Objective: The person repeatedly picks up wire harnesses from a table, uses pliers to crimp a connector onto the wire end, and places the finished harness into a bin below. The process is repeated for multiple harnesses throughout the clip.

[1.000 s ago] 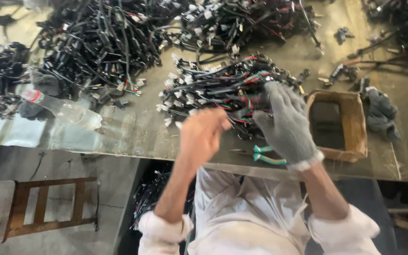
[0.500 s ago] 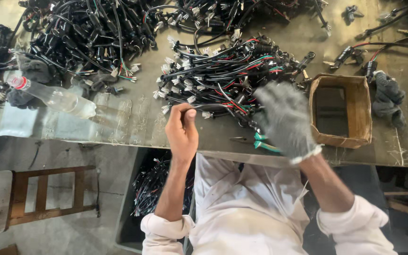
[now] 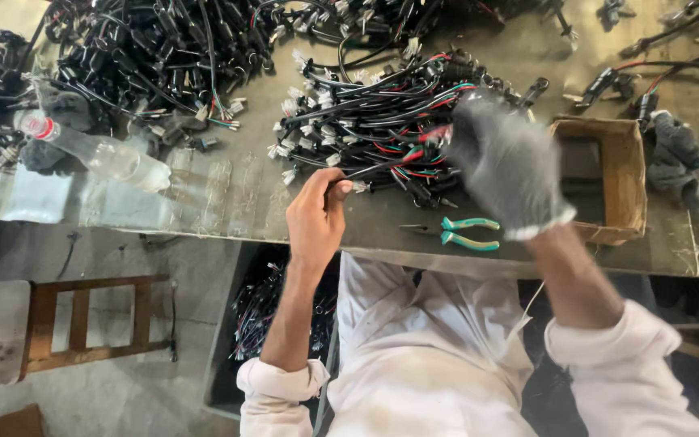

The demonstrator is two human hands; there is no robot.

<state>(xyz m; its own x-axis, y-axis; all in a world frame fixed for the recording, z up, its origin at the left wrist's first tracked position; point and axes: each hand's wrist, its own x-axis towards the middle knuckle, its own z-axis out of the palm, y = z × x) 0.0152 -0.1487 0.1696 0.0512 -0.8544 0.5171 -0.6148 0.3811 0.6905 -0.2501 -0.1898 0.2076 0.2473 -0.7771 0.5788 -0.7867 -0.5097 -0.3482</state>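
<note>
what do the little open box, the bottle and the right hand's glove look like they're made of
Box: likely cardboard, matte brown, with soft worn edges.
Bottle: clear plastic probably, see-through and glossy, with a red cap.
Glove on the right hand: grey knitted fabric by its look, with a white cuff; motion blur hides the weave.

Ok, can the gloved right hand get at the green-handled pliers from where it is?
Probably yes. The right hand hovers just above the pliers, which lie alone on bare bench near the edge, clear of the wire bundle; nothing lies between them.
</note>
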